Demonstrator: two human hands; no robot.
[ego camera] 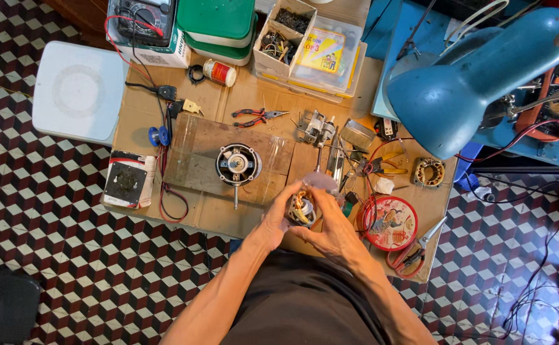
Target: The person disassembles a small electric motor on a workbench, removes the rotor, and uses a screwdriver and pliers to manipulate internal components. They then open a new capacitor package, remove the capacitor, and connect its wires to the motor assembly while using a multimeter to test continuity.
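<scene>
Centrally, left hand (pixel 278 214) and right hand (pixel 332 231) both grip a small copper-wound motor stator (pixel 302 209), raised for close view. Round black-and-silver motor housing (pixel 237 164) rests on the cardboard-covered counter (pixel 254 89) beyond.

Both my hands cup a small motor winding (pixel 303 211) over the desk (pixel 228 220) edge, left hand (pixel 278 217) and right hand (pixel 333 233) wrapped around it. Fan motor (pixel 237 164) sits just beyond, red pliers (pixel 254 116) farther back, blue lamp (pixel 483 80) on my right.
</scene>
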